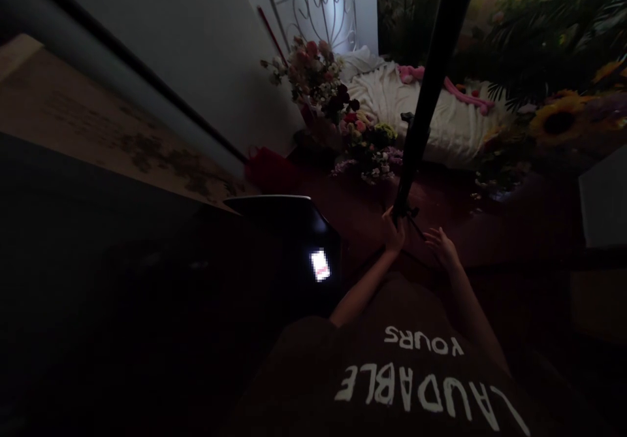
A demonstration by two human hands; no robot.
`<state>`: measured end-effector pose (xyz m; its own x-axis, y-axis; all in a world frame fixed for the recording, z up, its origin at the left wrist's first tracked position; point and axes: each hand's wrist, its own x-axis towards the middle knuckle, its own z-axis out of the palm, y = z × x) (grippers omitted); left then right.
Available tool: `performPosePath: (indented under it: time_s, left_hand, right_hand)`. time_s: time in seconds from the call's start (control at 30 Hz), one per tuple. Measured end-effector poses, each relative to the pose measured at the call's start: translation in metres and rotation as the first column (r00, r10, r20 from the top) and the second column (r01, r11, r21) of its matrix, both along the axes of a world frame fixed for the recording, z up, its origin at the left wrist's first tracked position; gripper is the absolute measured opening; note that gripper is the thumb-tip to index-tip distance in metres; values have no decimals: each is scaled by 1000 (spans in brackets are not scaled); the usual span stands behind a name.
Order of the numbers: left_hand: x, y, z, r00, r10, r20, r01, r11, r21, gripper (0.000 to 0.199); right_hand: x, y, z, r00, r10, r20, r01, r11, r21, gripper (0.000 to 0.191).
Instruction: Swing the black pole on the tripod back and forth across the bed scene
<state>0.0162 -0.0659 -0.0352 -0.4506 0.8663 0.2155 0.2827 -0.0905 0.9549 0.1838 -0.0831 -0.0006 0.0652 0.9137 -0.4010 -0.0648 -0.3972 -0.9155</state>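
Note:
A black tripod stand (416, 130) rises in front of me, tilted, its pole running up out of the top of the view. My left hand (393, 233) is closed round the pole low down, just by a small knob (412, 212). Some of its fingers are hidden behind the pole. To the right of it, my right hand (443, 247) has its fingers stretched and apart, close to a thin leg of the stand. In this dim light I cannot tell whether the fingertips touch that leg.
Left of my arms is a dark panel (279, 208) with a bright, blurred-out patch (320, 265). Artificial flowers (313, 74) and a bed with white cloth (377, 97) stand ahead. Sunflowers (558, 122) are at the right. A long cardboard box (98, 110) lies at the left.

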Motion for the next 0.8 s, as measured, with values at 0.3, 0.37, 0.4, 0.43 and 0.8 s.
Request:
performPosePath:
  time_s: [0.3,0.37,0.4,0.43,0.8]
  left_hand:
    - [60,-19,-32,835,-542,91,534,759,-373,22]
    - [86,-14,-17,686,-725,67,714,651,-258,24]
    - [101,-13,-7,600,-799,46,789,581,-200,27]
    - [116,-12,4,516,-856,20,849,508,-142,30]
    - [233,-14,90,120,-988,-100,985,106,137,46]
  right_hand:
    - [94,-75,-10,811,-561,-165,499,811,-304,10]
    - [106,-86,-2,767,-626,-142,570,766,-298,7]
    - [111,-91,3,748,-653,-123,603,744,-288,6]
    - [116,-95,8,730,-675,-108,632,726,-271,6]
    - [155,-129,60,590,-802,98,800,596,62,65]
